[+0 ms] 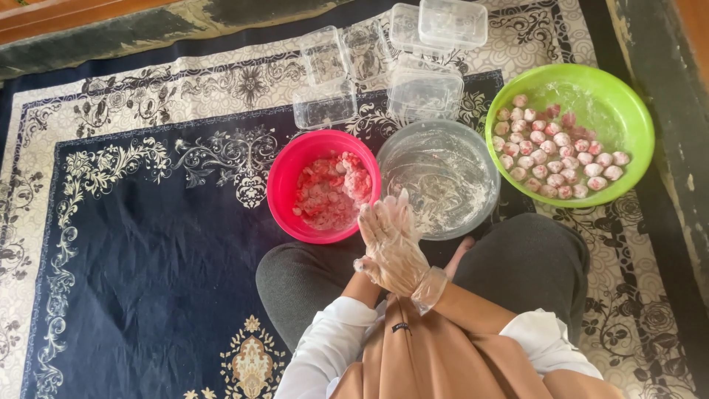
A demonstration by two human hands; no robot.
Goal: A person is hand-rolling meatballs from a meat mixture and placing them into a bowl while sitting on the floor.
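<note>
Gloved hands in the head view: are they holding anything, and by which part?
It cannot be told. The gloved hands are pressed palm to palm over the lap, near the pink bowl; anything between the palms is hidden.

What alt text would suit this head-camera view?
A seated person presses two gloved hands together above a pink bowl of pink dough, a floury clear bowl and a green bowl of pink-white balls, on a patterned carpet.
</note>
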